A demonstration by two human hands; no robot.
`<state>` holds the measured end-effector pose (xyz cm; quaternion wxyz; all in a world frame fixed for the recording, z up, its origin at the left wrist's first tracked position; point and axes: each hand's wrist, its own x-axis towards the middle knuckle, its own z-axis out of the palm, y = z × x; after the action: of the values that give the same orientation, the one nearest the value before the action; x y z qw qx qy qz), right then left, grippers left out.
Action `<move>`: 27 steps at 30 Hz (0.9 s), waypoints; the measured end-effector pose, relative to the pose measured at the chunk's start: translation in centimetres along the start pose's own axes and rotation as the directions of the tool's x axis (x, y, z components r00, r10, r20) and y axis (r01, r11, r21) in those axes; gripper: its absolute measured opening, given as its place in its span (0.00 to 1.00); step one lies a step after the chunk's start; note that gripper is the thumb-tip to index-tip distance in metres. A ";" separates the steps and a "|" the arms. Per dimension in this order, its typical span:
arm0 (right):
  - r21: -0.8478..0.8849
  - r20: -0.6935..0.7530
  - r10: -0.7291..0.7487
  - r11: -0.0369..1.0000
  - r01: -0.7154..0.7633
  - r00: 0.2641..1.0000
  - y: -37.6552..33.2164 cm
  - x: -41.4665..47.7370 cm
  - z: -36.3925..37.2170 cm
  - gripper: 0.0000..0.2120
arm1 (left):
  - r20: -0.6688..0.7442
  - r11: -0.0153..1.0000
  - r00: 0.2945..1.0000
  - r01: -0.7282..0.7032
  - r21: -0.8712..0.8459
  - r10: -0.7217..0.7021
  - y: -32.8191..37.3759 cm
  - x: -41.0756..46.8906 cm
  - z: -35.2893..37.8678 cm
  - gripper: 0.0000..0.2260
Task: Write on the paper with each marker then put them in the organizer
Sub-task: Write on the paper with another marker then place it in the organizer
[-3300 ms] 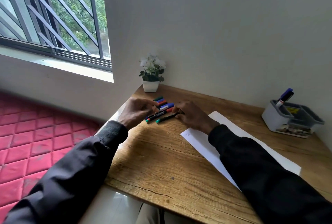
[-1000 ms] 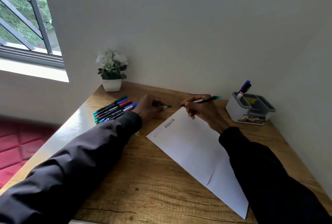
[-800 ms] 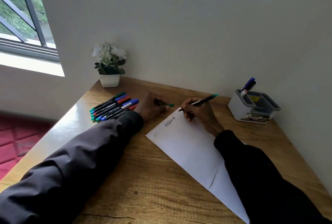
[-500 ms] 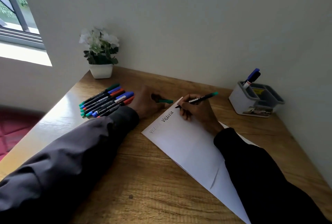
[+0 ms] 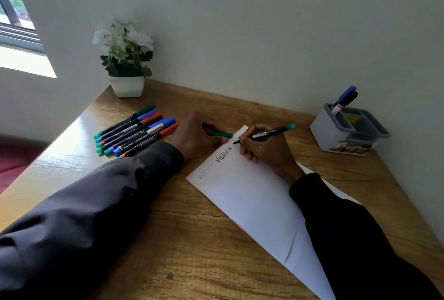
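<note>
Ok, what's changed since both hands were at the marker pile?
The right hand took the green marker from the pile, swung right and lowered its tip to the far corner of the paper. The left hand now grips the green cap. The remaining markers, the organizer and the potted plant stayed put.

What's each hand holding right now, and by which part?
The right hand pinches the green marker by its barrel near the tip. The left hand grips the green cap by one end.
</note>
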<state>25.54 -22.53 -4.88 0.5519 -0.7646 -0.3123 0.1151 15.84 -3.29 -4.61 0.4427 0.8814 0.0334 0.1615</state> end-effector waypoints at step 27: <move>-0.058 -0.044 0.053 0.997 -0.056 0.998 -0.8 -0.3 0.3 0.11 | 0.002 0.998 0.998 0.058 0.027 -0.059 0.1 0.1 0.1 0.08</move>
<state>24.84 -22.36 -4.26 0.5324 -0.7910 -0.2828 0.1043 15.96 -3.42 -4.58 0.4354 0.8861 0.0608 0.1468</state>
